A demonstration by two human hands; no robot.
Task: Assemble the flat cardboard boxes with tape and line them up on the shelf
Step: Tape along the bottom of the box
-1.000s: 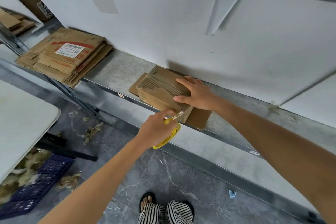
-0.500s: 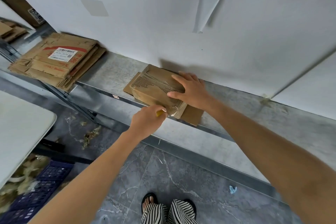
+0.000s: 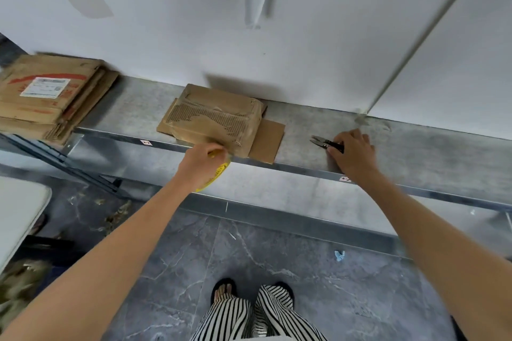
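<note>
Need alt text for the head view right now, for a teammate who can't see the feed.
Head view: the left hand holds a yellow tape roll at the front edge of a small cardboard box on a grey shelf, while the right hand grasps small black snips lying to the box's right. Flattened boxes are stacked at far left.

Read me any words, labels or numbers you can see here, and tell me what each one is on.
None can be read.
White shipping label on the stack of flat boxes: print too blurred.
Red printing on the same stack: blurred.
Yellow tape roll in the left hand: dark marks, unreadable.
Two small stickers on the shelf edge: too small.
</note>
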